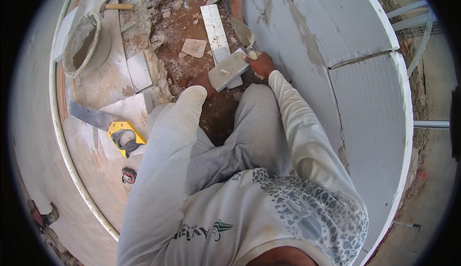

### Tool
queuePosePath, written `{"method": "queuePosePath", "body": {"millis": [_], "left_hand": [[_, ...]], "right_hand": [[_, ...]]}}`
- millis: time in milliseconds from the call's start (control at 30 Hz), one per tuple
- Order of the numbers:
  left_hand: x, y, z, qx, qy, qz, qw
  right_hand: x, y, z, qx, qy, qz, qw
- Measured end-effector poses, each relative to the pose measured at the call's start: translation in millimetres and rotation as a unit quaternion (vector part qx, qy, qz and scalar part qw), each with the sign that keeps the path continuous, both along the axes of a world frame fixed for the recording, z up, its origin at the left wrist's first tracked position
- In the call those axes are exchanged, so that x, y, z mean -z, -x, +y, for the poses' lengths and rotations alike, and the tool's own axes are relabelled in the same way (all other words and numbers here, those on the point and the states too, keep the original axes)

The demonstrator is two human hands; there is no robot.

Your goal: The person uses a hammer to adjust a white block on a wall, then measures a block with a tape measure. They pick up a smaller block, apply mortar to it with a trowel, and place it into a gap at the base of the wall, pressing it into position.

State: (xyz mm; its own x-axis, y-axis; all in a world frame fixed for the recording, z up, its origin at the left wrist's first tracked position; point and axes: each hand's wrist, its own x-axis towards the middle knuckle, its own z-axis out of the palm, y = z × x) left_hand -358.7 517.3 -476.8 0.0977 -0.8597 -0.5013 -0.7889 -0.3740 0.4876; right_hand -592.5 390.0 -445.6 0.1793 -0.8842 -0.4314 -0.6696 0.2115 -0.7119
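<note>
- Currently, near left: tape measure [128, 175] on the floor, untouched. Just beyond, saw [115, 127] with yellow handle, out of hand beside a pale offcut [129, 106]. Cutting judged finished for this piece.
- Middle: block piece [222, 77] held up over the dug-out soil [174, 30]. Upper face carries what looks like grey mortar [231, 67]. Coating judged mostly done; piece not yet set.
- Left hand [206, 81]: at the block's near left end, apparently gripping; fingers largely hidden.
- Right hand [262, 65]: closed round the trowel [243, 32] handle, fingertips against the block's far right end.
- Right side, running near to far: block wall [372, 114] upright. Nearer seam [334, 93] looks dark, unfilled in places; farther joints smeared over. Jointing judged partial.
- Beyond the hands: white strip [213, 23] on the soil.
- Far left: bucket [103, 42], grey-crusted inside; hammer [119, 6] beyond it, idle.
</note>
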Motion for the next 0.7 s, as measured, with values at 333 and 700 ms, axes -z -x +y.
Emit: {"method": "queuePosePath", "body": {"millis": [333,700], "left_hand": [[-97.2,15.0,-32.2,-0.043,0.299,0.079,0.95],[-106.8,16.4,-45.1,-0.018,0.318,0.006,0.948]], "right_hand": [[14.9,31.1,-4.5,0.069,-0.071,-0.201,0.975],[-9.4,53.7,62.1,0.02,0.069,-0.128,0.989]]}}
